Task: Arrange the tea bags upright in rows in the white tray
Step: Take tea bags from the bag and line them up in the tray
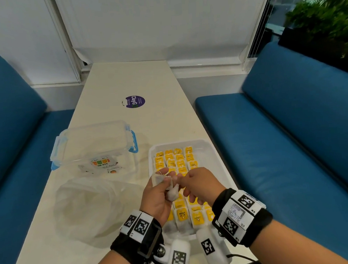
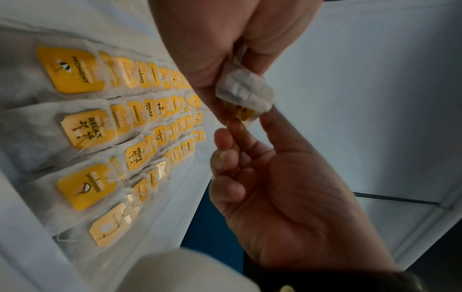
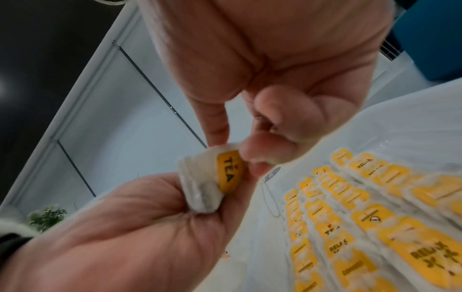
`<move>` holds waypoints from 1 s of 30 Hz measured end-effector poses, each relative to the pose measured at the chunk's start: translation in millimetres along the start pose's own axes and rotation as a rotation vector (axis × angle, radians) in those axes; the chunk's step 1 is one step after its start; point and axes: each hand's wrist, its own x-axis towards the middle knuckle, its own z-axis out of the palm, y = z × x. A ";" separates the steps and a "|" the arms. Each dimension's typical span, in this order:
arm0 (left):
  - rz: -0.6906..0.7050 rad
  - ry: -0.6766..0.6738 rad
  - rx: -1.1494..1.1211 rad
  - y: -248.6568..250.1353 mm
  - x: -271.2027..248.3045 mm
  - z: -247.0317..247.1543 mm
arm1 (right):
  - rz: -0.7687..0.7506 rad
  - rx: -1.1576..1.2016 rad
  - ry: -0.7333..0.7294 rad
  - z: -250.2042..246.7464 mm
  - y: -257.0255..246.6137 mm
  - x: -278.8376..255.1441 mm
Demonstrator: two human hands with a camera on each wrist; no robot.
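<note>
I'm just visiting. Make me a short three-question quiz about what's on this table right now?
1. True or false: the white tray already holds rows of yellow-tagged tea bags.
2. Which hand grips the loose tea bag: A left hand, B right hand, C neither?
3. Fill in: the yellow tag on the held bag reads ____.

Key: 1 true; 2 A, while the right hand's fingertips pinch at its tag; 3 TEA.
</note>
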 end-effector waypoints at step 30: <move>-0.303 0.075 0.205 16.1 3.9 -23.9 | -0.427 -0.589 0.150 -23.2 0.8 5.5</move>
